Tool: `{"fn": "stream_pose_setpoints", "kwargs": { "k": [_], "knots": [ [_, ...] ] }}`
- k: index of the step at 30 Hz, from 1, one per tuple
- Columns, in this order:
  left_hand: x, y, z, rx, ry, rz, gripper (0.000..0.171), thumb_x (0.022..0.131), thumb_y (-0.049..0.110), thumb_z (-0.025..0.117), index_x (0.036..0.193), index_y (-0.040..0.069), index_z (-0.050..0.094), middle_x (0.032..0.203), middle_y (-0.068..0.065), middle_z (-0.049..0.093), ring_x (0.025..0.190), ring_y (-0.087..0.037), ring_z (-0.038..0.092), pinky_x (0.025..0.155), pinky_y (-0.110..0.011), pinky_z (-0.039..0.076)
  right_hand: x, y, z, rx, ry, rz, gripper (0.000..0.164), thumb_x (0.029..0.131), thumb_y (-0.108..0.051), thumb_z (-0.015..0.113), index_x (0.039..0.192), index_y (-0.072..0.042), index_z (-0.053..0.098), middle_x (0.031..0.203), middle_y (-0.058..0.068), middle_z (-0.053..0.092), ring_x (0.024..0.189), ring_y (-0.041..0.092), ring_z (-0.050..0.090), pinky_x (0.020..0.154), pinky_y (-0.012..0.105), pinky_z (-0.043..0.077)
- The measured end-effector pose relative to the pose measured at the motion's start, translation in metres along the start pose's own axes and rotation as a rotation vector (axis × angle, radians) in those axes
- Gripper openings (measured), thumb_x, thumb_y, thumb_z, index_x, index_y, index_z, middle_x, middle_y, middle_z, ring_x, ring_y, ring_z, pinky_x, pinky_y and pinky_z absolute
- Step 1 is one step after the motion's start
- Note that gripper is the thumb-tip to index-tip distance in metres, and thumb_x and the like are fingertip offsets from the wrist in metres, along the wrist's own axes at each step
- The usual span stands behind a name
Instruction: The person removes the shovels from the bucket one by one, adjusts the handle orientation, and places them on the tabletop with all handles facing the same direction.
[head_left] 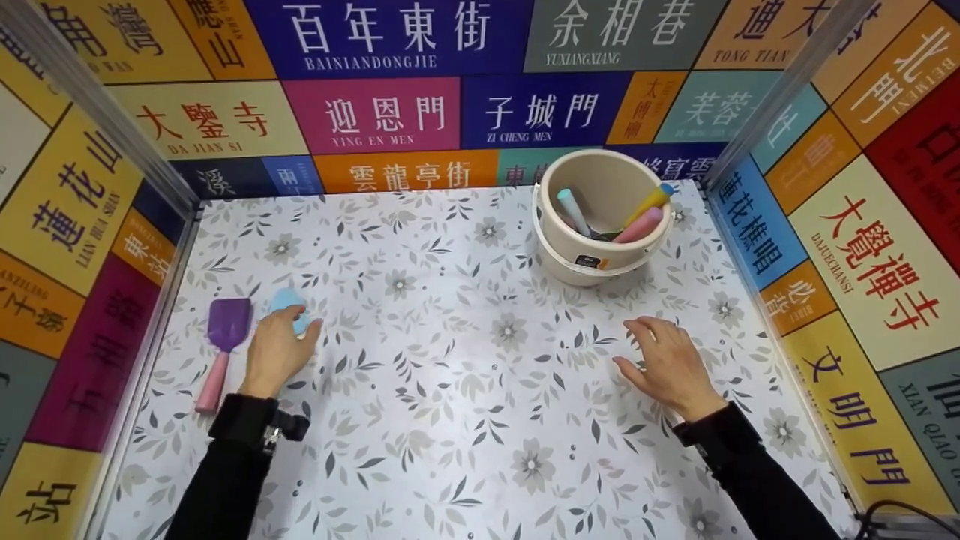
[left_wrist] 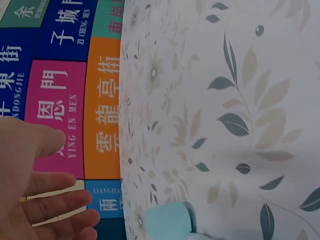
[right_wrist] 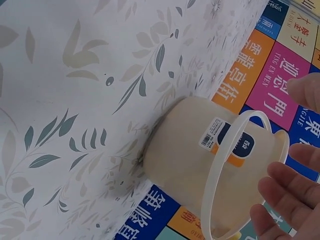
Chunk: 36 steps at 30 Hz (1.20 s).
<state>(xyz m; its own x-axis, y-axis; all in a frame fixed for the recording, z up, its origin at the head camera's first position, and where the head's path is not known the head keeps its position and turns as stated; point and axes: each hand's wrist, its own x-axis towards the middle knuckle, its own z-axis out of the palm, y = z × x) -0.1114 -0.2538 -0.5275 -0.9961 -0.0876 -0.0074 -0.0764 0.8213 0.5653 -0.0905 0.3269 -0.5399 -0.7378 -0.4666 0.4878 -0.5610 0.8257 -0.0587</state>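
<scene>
On the left of the table my left hand (head_left: 279,351) hovers with relaxed, spread fingers over a light blue object (head_left: 285,298), which it partly hides. In the left wrist view the fingers are empty, and the rounded blue end (left_wrist: 169,220) lies on the cloth. Beside that hand lies a toy shovel with a purple blade (head_left: 229,322) and pink handle (head_left: 214,384). My right hand (head_left: 670,369) is held over the right side, fingers loosely bent and holding nothing. Beyond it stands a cream bucket (head_left: 559,264), upright, its white handle (right_wrist: 216,172) lowered against its side.
Inside the bucket lean several tools, showing a pale handle (head_left: 574,210), a yellow handle (head_left: 646,206) and a pink handle (head_left: 639,225). A floral cloth (head_left: 450,360) covers the table. Panels with large lettering (head_left: 386,112) wall the back and both sides. A black cable (head_left: 900,504) curls at the lower right.
</scene>
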Motion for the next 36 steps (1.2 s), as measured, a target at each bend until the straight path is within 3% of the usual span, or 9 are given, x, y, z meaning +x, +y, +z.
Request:
{"fn": "stream_pose_setpoints", "kwargs": {
  "k": [3,9,13,27,36],
  "knots": [
    [-0.008,0.015,0.006,-0.015,0.062,0.109,0.046,0.101,0.021,0.067,0.136,-0.009,0.062,0.132,-0.036,0.064,0.125,-0.054,0.059,0.106,-0.064,0.050,0.001,-0.001,0.001,0.002,-0.005,0.000,0.055,0.078,-0.022,0.086,0.120,0.004,0.063,0.110,0.027,0.065,0.100,0.047,0.065,0.079,0.058,0.055],
    [-0.022,0.031,0.024,0.046,0.303,0.466,0.042,0.089,0.011,0.080,0.123,-0.010,0.068,0.113,-0.032,0.071,0.103,-0.050,0.068,0.092,-0.058,0.058,0.002,-0.003,0.005,0.010,-0.010,-0.015,0.054,0.078,-0.022,0.086,0.120,0.004,0.063,0.110,0.026,0.065,0.100,0.047,0.064,0.079,0.059,0.055],
    [-0.029,0.036,0.033,0.097,0.358,0.587,0.042,0.086,0.012,0.083,0.121,-0.008,0.069,0.108,-0.027,0.072,0.097,-0.045,0.068,0.085,-0.054,0.059,0.003,-0.004,0.006,0.013,-0.014,-0.012,0.054,0.078,-0.021,0.087,0.120,0.004,0.063,0.110,0.025,0.065,0.099,0.046,0.064,0.078,0.058,0.055],
    [-0.056,0.042,0.055,0.266,0.385,0.687,0.045,0.083,0.020,0.085,0.120,-0.002,0.071,0.111,-0.020,0.073,0.102,-0.039,0.068,0.083,-0.051,0.058,0.004,-0.004,0.006,0.012,-0.029,0.002,0.052,0.078,-0.020,0.087,0.119,0.004,0.065,0.110,0.025,0.065,0.098,0.046,0.064,0.078,0.058,0.054],
    [-0.060,0.045,0.054,0.262,0.358,0.674,0.046,0.087,0.023,0.083,0.123,-0.002,0.070,0.114,-0.021,0.073,0.105,-0.039,0.068,0.087,-0.053,0.058,0.013,-0.003,-0.001,0.020,-0.026,-0.007,0.053,0.079,-0.020,0.085,0.121,0.004,0.064,0.111,0.026,0.065,0.100,0.046,0.064,0.078,0.059,0.055]
  ]
}}
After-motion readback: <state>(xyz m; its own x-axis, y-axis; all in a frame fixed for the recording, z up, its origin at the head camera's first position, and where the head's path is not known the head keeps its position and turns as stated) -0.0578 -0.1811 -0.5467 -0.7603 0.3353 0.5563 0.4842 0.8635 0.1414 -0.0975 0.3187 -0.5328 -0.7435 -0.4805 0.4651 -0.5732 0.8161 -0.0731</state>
